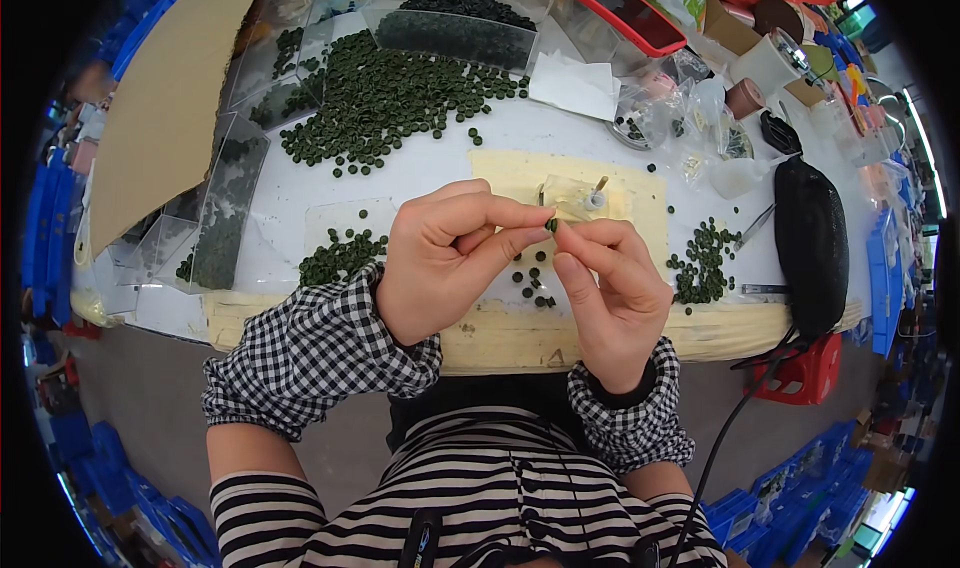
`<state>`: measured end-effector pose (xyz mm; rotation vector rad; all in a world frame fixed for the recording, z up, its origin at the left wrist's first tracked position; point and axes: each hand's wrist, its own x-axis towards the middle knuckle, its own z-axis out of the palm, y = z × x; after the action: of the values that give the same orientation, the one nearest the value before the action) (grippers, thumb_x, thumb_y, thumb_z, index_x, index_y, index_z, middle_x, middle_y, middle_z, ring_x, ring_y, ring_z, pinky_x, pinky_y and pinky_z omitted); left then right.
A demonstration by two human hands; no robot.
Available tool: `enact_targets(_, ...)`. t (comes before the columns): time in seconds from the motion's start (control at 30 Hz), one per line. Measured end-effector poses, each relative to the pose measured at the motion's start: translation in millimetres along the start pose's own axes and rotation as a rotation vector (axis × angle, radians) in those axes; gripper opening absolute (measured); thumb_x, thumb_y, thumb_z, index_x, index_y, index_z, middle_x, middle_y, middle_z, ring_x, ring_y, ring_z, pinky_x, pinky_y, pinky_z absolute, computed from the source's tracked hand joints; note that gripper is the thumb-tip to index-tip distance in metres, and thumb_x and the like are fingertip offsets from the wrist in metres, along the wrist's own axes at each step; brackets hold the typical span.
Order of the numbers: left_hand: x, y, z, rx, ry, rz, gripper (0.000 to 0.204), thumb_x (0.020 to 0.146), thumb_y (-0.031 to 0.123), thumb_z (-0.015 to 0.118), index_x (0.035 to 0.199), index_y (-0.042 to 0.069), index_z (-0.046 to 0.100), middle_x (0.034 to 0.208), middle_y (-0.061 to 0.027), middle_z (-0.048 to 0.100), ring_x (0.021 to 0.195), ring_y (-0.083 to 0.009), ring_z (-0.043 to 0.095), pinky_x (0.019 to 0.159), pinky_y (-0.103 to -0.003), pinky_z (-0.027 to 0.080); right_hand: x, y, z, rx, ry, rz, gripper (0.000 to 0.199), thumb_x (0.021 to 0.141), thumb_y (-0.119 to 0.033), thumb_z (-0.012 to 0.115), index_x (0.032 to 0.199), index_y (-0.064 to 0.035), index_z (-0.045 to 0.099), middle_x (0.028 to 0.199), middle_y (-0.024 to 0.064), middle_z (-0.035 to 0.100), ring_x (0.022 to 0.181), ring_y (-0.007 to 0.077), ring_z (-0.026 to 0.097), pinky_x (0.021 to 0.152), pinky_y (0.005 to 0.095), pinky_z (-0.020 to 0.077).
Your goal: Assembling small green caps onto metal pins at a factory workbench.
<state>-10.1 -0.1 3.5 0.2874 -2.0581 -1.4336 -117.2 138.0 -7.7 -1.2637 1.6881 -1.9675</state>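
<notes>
Over the table's front part, my left hand and my right hand meet fingertip to fingertip. Between them is a small round dark green piece, button-like, pinched from both sides and partly hidden by the fingers. Just beyond the hands sits a small yellowish fixture with a brass-coloured pin and a short tube. Several similar loose pieces lie below my fingertips. Beside my left wrist is a small heap of green pieces; another scattered group lies right of my right hand.
A large pile of green pieces spreads at the back left, near transparent bins. Cardboard leans at left. A red-edged phone, white paper, plastic bags and a black pouch lie around.
</notes>
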Motion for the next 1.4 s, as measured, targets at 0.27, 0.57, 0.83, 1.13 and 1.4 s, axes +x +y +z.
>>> enact_targets(0.27,2.5,5.3,0.2,-0.076,-0.026,-0.099,0.019,0.080,-0.002,0.068,0.099,0.001,0.070,0.061,0.0057,0.034,0.056,-0.0039,0.033,0.054,-0.020,0.029,2.2,-1.1,-3.0,-0.068,-0.016,-0.043,0.025,0.080,0.005,0.066,0.105,0.0009,0.068,0.094,0.0099,0.062,0.084,0.0154,0.059,0.075,0.0243,0.0470)
enact_targets(0.57,2.3,5.9,-1.7,-0.064,-0.017,-0.089,0.020,0.080,-0.002,0.068,0.099,0.000,0.070,0.060,0.0056,0.035,0.057,-0.0038,0.033,0.054,-0.020,0.030,3.2,-5.4,-0.9,-0.190,-0.031,-0.098,0.028,0.080,0.007,0.065,0.107,0.0008,0.067,0.096,0.0100,0.061,0.081,0.0144,0.059,0.071,0.0227,0.0475)
enact_targets(0.83,1.1,2.5,-1.2,-0.013,-0.020,-0.042,0.021,0.079,-0.003,0.069,0.099,0.002,0.071,0.060,0.0050,0.036,0.056,-0.0040,0.033,0.052,-0.020,0.028,2.3,-3.5,-1.0,-0.149,-0.042,-0.081,0.027,0.080,0.007,0.065,0.106,0.0008,0.068,0.095,0.0096,0.060,0.079,0.0140,0.059,0.070,0.0226,0.0476)
enact_targets(1.13,1.5,3.3,-1.1,0.057,-0.006,0.042,0.021,0.078,-0.001,0.071,0.098,0.005,0.072,0.059,0.0048,0.035,0.054,-0.0045,0.032,0.049,-0.022,0.025,2.3,-3.9,-3.8,-0.129,-0.067,-0.061,0.026,0.080,0.007,0.065,0.106,0.0006,0.068,0.095,0.0090,0.059,0.079,0.0135,0.058,0.070,0.0226,0.0472)
enact_targets(1.4,1.4,1.4,-1.9,0.010,-0.029,0.000,0.020,0.079,-0.001,0.070,0.098,0.005,0.072,0.059,0.0056,0.033,0.055,-0.0046,0.031,0.051,-0.022,0.025,2.2,-3.0,-4.7,-0.120,-0.075,-0.058,0.026,0.080,0.007,0.065,0.106,0.0001,0.068,0.096,0.0089,0.059,0.080,0.0138,0.058,0.070,0.0231,0.0475)
